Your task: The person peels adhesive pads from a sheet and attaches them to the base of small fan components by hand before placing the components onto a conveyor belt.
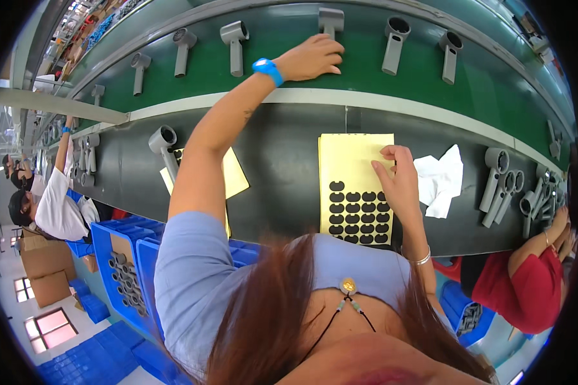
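Stretched far forward over the green belt, my left hand (311, 58) has its fingers closed around the handle of a grey handheld fan (331, 20). The palm hides most of that handle. My right hand (399, 183) hovers at the right side of a yellow sheet (353, 157) with rows of black stickers (352, 218). Its thumb and bent index finger are apart, and nothing shows between them. Only one sticker is left in the sheet's top row, at the left. A crumpled white cloth (440, 181) lies just right of this hand.
More grey fans stand spaced along the green belt (270, 64). Another fan (163, 138) rests by a second yellow sheet (236, 174), partly behind my left arm. Several fans (496, 170) lie at the right, near a co-worker in red (523, 282). Blue crates (119, 234) stand at lower left.
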Action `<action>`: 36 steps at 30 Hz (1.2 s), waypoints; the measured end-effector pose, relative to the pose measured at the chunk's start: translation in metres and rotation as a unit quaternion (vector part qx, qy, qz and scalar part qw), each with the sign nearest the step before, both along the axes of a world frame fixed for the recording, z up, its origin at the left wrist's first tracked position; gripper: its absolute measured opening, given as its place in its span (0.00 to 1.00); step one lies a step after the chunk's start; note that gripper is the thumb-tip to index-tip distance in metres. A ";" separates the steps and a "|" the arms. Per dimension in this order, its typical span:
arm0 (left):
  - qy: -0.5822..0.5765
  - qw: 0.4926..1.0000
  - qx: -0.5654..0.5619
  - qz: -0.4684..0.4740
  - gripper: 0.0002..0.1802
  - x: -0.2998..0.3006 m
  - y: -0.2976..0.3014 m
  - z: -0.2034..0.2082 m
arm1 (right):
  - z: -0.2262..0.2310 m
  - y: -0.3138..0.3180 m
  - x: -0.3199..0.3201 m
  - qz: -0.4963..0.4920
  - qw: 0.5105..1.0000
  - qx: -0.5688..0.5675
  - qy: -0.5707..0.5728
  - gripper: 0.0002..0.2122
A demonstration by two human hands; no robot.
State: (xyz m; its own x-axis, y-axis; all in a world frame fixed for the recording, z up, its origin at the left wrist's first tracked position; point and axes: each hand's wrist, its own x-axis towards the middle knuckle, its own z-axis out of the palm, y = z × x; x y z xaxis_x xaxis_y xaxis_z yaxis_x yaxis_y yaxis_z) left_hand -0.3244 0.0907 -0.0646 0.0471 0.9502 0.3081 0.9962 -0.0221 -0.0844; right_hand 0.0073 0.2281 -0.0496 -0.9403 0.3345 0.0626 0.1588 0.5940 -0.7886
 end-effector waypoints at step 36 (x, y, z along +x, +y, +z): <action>-0.492 0.797 0.316 0.153 0.20 0.240 -0.076 0.058 | -0.004 -0.053 0.020 0.084 0.988 -0.110 -0.069 0.05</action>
State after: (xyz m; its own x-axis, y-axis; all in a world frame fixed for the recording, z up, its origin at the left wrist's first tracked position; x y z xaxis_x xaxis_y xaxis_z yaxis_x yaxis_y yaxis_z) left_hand -0.0843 0.0143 -0.0065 -0.7167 0.5112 0.4744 0.5373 -0.0290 0.8429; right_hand 0.0270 0.1749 -0.0532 -0.9782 0.1641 -0.1273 0.1880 0.4383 -0.8789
